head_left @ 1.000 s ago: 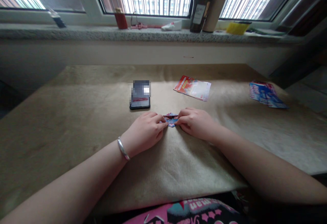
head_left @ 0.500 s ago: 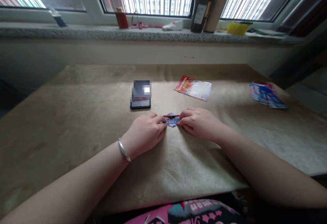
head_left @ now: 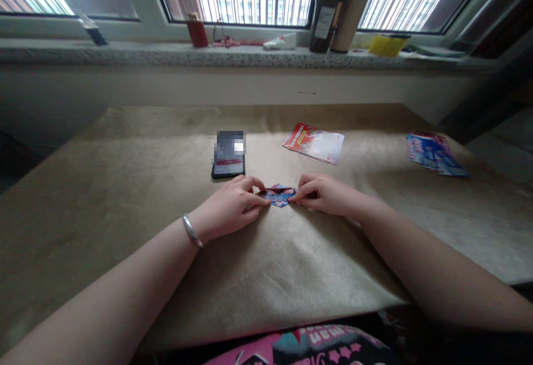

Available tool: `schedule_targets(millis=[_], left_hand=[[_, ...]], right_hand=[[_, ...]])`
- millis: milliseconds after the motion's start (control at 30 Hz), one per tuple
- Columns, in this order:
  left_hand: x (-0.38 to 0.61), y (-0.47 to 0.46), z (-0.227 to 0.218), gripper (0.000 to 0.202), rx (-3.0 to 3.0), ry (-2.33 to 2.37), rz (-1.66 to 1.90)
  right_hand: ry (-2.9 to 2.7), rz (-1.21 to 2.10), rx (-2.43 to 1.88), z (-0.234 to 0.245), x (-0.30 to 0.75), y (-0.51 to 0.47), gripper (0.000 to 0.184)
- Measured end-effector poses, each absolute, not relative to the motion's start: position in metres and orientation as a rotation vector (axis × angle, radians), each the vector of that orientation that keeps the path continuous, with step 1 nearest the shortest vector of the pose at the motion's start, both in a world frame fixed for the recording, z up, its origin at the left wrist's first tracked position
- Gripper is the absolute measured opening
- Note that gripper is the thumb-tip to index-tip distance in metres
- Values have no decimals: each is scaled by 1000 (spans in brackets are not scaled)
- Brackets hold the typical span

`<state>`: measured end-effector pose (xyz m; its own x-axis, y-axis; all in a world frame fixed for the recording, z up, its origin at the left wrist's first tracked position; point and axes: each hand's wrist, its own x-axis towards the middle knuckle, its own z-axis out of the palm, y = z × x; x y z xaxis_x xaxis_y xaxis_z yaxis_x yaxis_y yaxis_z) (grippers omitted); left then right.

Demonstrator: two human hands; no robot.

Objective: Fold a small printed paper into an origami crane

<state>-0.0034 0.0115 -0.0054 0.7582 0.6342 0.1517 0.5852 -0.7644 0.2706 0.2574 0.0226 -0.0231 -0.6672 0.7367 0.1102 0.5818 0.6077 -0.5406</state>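
Lying flat on the bench (head_left: pixel 125 187), the small folded paper piece (head_left: pixel 277 195) runs its long axis left to right, pointed ends out. The left hand (head_left: pixel 227 208) and right hand (head_left: pixel 327 194) each pinch one end, fingers closed on it, just in front of the phone (head_left: pixel 228 156).

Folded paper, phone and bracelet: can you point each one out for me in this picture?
folded paper (head_left: pixel 278 195), head view, on its blue middle.
phone (head_left: pixel 228 167), head view, on the lower part of its screen.
bracelet (head_left: pixel 191 231), head view, on the silver band across the left wrist.
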Motion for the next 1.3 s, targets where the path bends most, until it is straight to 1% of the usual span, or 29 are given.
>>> schedule_targets(millis=[233, 400, 567, 667, 800, 1000, 1300], left_hand=[[0, 8, -11, 23, 2797, 983, 463], [2, 6, -12, 22, 2816, 1016, 464], [3, 4, -11, 21, 2788, 1071, 467], [4, 4, -12, 23, 2758, 1104, 503], [4, 4, -14, 30, 2697, 1141, 560], [5, 5, -16, 57, 2601, 1184, 560], [6, 5, -19, 58, 2538, 1121, 704]], right_hand=[[-2389, 730, -1063, -26, 252, 24, 16], [-2249, 578, -1213, -26, 245, 21, 14], [-2344, 333, -1199, -25, 243, 17, 31], [-2429, 274, -1199, -26, 242, 15, 34], [-2433, 309, -1189, -25, 240, 14, 35], [-2356, 384, -1098, -25, 235, 13, 32], [-2136, 717, -1160, -24, 223, 4, 33]])
